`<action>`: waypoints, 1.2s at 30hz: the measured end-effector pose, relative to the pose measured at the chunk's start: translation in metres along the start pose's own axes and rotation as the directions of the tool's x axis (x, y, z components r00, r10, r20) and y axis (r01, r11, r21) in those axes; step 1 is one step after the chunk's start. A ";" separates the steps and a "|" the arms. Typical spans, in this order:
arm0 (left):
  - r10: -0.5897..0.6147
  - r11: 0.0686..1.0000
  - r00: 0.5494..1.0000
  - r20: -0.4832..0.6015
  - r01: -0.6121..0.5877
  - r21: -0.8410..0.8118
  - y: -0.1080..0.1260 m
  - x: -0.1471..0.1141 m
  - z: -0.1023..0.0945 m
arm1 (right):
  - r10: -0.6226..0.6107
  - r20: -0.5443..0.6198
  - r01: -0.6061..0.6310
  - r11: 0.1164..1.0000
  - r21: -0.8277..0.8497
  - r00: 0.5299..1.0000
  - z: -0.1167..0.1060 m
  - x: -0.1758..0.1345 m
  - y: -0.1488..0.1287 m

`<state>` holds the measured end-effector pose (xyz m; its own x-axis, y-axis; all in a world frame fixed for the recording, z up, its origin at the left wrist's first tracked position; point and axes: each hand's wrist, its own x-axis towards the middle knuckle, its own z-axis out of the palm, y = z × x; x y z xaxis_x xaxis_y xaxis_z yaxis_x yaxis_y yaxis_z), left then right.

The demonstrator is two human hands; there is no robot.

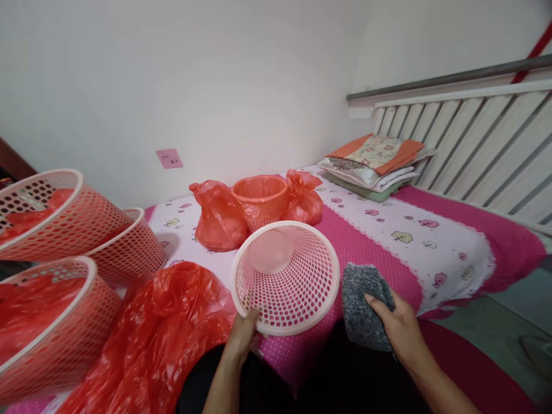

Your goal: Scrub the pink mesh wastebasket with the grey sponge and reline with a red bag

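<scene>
My left hand (pixel 246 332) grips the near rim of a pale pink perforated plastic wastebasket (pixel 297 270), tilted so its open mouth faces me. Its inside shows nothing but the bare base and mesh wall. In my right hand (pixel 399 325) is a grey fuzzy cleaning cloth (pixel 364 299), folded and held between thumb and fingers, just right of the basket and apart from it. To the left of the basket a heap of red plastic bags (pixel 172 322) lies crumpled, close to my left forearm.
More pink baskets (pixel 101 230) lie at the left, some with red plastic inside. Against the wall stands a red-lined basket (pixel 261 198) between tied red bags (pixel 222 221). Folded bedding (pixel 377 161) sits by the white railing (pixel 474 138). A pink patterned cloth (pixel 366 241) covers the surface.
</scene>
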<state>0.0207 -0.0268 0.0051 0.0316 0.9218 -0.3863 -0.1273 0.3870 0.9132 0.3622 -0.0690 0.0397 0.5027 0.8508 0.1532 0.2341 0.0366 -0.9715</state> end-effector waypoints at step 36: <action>-0.035 0.992 0.998 0.053 0.041 -0.119 -0.004 -0.009 0.004 | 0.037 0.801 0.735 0.374 -0.566 0.598 0.201 0.037 -0.019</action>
<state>0.0246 -0.0365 0.0054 0.0885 0.9077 -0.4102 -0.2432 0.4190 0.8748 0.2087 0.0671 0.0272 -0.3568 0.9299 -0.0889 0.9280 0.3419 -0.1484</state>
